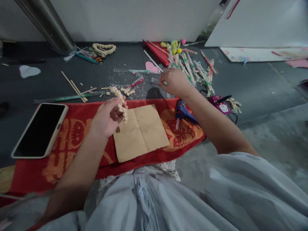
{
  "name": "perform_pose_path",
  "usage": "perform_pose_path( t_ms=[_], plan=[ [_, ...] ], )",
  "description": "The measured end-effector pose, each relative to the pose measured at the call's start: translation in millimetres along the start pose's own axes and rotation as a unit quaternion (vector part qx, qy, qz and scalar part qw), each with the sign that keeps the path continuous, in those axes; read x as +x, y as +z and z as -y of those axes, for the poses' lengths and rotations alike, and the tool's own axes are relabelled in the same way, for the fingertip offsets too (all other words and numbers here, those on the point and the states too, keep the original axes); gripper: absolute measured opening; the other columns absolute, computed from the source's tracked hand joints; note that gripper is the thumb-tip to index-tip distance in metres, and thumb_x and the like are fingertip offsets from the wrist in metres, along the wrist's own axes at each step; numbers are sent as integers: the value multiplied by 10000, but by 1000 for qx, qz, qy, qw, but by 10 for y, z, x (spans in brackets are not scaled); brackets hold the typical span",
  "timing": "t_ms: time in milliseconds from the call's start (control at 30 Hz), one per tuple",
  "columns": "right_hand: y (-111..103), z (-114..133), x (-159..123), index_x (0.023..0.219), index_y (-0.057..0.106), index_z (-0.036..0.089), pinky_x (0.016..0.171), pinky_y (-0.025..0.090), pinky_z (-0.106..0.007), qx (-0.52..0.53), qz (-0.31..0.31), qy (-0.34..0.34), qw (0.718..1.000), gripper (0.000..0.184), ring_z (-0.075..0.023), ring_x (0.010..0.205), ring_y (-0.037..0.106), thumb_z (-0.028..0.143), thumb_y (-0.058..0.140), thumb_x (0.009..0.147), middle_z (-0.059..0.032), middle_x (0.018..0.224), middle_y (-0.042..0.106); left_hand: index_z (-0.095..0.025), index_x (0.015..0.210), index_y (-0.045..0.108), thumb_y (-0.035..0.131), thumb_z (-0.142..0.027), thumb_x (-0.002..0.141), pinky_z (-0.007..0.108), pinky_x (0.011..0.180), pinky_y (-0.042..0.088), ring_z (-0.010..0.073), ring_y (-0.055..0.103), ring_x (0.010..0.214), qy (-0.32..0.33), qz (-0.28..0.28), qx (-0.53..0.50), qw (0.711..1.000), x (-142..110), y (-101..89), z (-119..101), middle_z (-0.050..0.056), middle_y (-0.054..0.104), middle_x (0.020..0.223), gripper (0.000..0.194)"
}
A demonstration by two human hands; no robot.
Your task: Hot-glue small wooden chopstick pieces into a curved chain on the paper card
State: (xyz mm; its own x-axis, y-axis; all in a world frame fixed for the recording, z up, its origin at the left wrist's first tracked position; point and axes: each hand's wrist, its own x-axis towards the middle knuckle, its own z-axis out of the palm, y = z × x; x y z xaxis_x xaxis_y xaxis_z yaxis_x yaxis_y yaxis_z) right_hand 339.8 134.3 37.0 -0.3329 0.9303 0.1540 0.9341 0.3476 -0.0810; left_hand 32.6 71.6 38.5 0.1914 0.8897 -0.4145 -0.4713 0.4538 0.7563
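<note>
My left hand (107, 117) is closed round a curved strip (121, 104) of small pale pieces stuck together, above the left edge of a creased brown paper (141, 131) with faint pencil lines. My right hand (173, 80) reaches to the far side, its fingers pinched together beside a pile of wrapped chopsticks (190, 65). A bit of clear and green plastic shows at its fingertips; what it grips I cannot make out. Small clustered pale pieces (128, 92) lie just beyond my left hand. A blue glue gun (184, 113) rests on the red towel, below my right forearm.
A phone (39, 130) lies at the left on the red towel (79, 134). Loose sticks (72, 86) and crumbs litter the dark surface. A pale heart-shaped ring (104, 51) sits by the metal post (51, 27). Near the right edge is a purple device (219, 103).
</note>
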Motion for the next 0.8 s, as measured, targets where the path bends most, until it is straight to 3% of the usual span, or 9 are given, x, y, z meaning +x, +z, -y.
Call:
perform_pose_path(
  t_ms=[100,200,367,467,533,667,800],
  plan=[
    [-72,284,10,1177,769,143,1035,480,-477,-36,13,28,999,317,-338,1186,667,286,585,963,-190,1281,760,-175,803,748,710,-209,915,169,569,545,97,660,640,-50,-6,-37,998,-27,30,-43,15,715,733,123],
    [-155,503,15,1129,775,146,961,501,-443,-34,43,38,998,313,-326,1114,704,309,536,1009,-183,1218,780,-185,800,735,685,-219,939,181,561,550,110,644,625,-55,2,-48,997,-32,35,-59,17,694,709,151],
    [-261,730,-35,1133,766,155,890,491,-395,-23,55,15,998,300,-302,1081,710,256,518,999,-162,1207,778,-183,830,730,735,-258,936,201,595,566,111,642,623,-64,53,-45,996,-19,-18,-61,9,684,725,130],
    [-291,841,-95,1184,754,147,848,475,-376,-5,68,0,998,314,-280,1038,707,210,541,963,-163,1222,769,-177,824,725,702,-245,953,200,595,552,103,636,621,-73,49,-54,995,-16,-29,-57,6,683,730,148],
    [-301,919,-139,1217,747,151,823,465,-362,38,55,-27,997,327,-261,1003,702,231,551,968,-156,1220,770,-179,825,723,692,-240,952,205,593,545,107,628,618,-74,39,-59,995,-13,-30,-48,7,683,722,145],
    [-321,1096,-226,988,790,187,800,453,-338,134,4,-67,989,262,-227,927,687,257,537,991,-104,1027,798,-194,847,718,762,-267,899,241,638,567,134,647,662,-55,54,-33,996,6,-56,-17,10,691,746,100],
    [-344,1299,-334,908,777,205,736,423,-308,214,-30,-63,974,182,-175,791,632,214,597,932,-60,930,783,-198,875,725,773,-288,889,280,694,590,135,670,694,-31,54,-2,998,23,-82,11,4,699,794,103]
  ],
)
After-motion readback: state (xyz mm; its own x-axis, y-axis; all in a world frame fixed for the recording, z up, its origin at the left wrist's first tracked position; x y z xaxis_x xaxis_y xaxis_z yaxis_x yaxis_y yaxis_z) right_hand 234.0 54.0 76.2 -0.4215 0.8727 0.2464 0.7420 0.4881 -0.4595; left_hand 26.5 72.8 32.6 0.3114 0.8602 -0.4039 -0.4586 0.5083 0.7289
